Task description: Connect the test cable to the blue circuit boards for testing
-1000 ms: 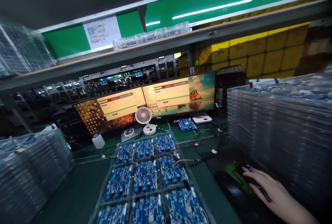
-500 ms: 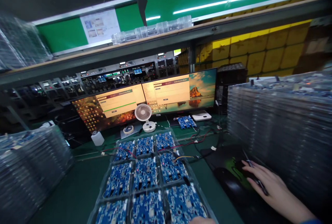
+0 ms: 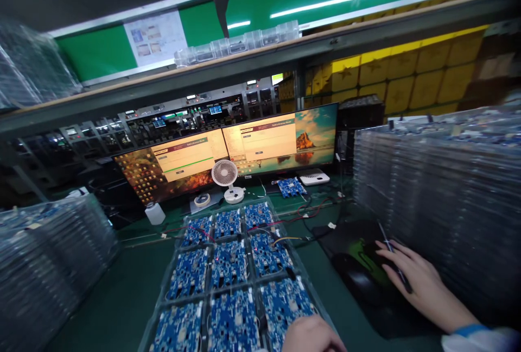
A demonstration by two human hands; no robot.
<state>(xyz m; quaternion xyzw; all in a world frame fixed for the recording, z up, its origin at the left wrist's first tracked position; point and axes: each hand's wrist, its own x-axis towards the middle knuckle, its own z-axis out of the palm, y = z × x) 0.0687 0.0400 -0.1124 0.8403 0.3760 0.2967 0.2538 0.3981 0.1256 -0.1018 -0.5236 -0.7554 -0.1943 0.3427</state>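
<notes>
My right hand lies over a dark computer mouse on a black and green mouse pad, fingers curved round it, with a thin dark pen-like stick between the fingers. My left hand shows only partly at the bottom edge, resting at the near end of a clear tray of several blue circuit boards; its fingers are hidden. Red, yellow and black wires run from the tray's far boards. Two monitors stand behind, each showing a beige window.
Tall stacks of clear trays rise at the right and the left. A small white fan, a tape roll, a white cup and a loose blue board sit before the monitors. A shelf runs overhead.
My left hand has come into view at the bottom edge by the tray. The view has tilted down a little. My right hand stays on the mouse.
</notes>
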